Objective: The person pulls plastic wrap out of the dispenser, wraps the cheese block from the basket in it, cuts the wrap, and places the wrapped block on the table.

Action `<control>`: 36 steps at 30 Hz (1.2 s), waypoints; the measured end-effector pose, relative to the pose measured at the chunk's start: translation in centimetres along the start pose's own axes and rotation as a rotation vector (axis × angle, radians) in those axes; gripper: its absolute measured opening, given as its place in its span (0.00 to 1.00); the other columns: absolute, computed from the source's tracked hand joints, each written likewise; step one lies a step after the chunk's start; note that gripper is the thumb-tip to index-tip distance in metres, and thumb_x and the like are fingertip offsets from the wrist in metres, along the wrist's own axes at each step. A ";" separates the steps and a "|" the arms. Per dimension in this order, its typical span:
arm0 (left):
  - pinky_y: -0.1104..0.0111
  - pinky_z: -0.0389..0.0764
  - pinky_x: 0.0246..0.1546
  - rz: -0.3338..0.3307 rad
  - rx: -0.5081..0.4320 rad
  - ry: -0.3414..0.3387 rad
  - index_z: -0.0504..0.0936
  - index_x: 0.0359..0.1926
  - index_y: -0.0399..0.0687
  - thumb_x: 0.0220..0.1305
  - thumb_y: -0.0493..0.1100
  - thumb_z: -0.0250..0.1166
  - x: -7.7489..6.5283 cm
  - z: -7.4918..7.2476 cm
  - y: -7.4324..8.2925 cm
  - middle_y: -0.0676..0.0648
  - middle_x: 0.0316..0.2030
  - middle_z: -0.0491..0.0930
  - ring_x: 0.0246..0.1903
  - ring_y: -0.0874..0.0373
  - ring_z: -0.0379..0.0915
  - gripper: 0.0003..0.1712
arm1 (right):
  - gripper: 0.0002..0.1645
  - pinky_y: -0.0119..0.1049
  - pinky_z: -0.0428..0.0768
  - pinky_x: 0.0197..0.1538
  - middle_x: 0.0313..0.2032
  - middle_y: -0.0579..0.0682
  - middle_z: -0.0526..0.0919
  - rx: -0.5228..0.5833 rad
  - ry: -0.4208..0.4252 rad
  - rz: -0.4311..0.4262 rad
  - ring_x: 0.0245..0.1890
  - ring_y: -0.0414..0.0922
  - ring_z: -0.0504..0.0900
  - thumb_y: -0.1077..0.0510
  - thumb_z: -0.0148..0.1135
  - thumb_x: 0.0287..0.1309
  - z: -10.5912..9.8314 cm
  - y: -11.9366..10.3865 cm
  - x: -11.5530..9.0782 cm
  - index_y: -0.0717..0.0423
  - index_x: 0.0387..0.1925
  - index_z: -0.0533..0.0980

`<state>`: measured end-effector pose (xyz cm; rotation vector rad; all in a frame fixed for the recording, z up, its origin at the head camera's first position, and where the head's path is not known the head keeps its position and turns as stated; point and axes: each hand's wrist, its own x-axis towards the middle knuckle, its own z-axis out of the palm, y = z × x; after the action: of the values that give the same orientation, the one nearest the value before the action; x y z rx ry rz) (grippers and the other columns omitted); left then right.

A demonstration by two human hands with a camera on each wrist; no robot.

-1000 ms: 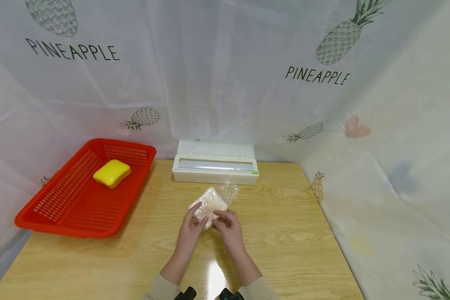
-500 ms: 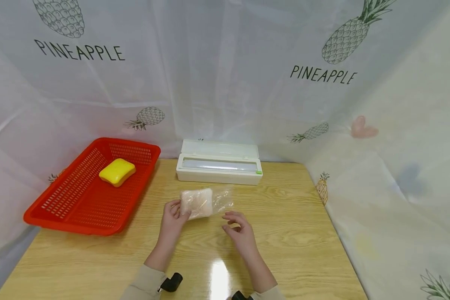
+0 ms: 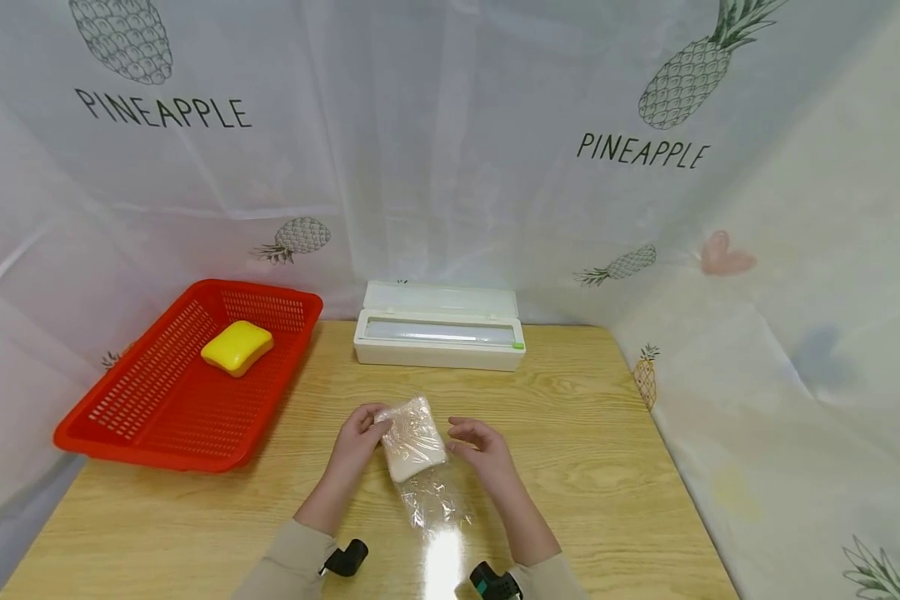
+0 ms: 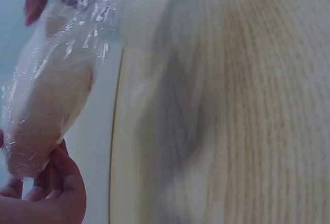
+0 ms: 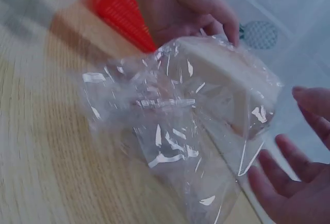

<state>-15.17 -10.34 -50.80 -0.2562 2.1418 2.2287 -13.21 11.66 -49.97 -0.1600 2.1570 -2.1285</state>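
A pale, square slab wrapped in cling film slants above the table in the head view. A loose tail of clear film hangs from its near end. My left hand pinches the slab by its left corner, thumb on top. In the left wrist view, the curled fingers grip one end of it. Just off the slab's right side, my right hand has its fingers loosely bent and spread. The right wrist view shows these fingers close to the film, holding nothing; whether they touch it I cannot tell.
At the back of the wooden table stands a white cling film dispenser, its lid raised. A red plastic basket on the left holds a yellow, pillow-shaped block. A pineapple-print curtain surrounds the table.
Both hands were on the wrapped slab at first; the right hand then let go. The slab has turned in the left hand, so its film tail now points toward me instead of right.
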 end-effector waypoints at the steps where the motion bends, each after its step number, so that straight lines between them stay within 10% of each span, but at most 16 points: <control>1: 0.70 0.77 0.38 -0.004 0.007 -0.011 0.74 0.54 0.32 0.65 0.33 0.60 -0.1 0.2 -0.2 0.38 0.49 0.79 0.40 0.58 0.75 0.16 | 0.13 0.35 0.80 0.46 0.59 0.65 0.73 0.038 -0.018 0.040 0.48 0.50 0.79 0.70 0.65 0.57 0.1 0.3 0.1 0.73 0.43 0.76; 7: 0.62 0.77 0.48 -0.017 0.038 -0.063 0.73 0.59 0.35 0.68 0.38 0.60 0.1 0.8 -1.4 0.35 0.52 0.77 0.50 0.48 0.74 0.20 | 0.16 0.31 0.79 0.37 0.52 0.57 0.79 0.053 -0.011 0.146 0.37 0.42 0.82 0.66 0.66 0.58 0.3 1.9 0.5 0.70 0.47 0.76; 21: 0.62 0.84 0.36 -0.250 -0.147 -0.334 0.56 0.55 0.30 0.66 0.35 0.62 -3.0 1.6 -6.0 0.38 0.38 0.78 0.29 0.57 0.79 0.26 | 0.18 0.27 0.77 0.29 0.41 0.55 0.81 0.238 0.290 0.256 0.25 0.39 0.74 0.69 0.64 0.57 -0.7 4.2 3.0 0.72 0.49 0.74; 36: 0.62 0.85 0.32 -0.225 -0.070 -0.413 0.69 0.39 0.32 0.57 0.25 0.64 -3.3 1.3 -6.7 0.36 0.30 0.83 0.30 0.49 0.84 0.12 | 0.21 0.27 0.78 0.28 0.44 0.56 0.79 0.237 0.265 0.277 0.28 0.38 0.76 0.69 0.63 0.59 -1.2 5.7 3.2 0.73 0.52 0.71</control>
<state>-11.12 -8.47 -56.88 -0.0300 1.7337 2.0184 -16.58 12.44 -55.64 0.4367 1.8871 -2.3164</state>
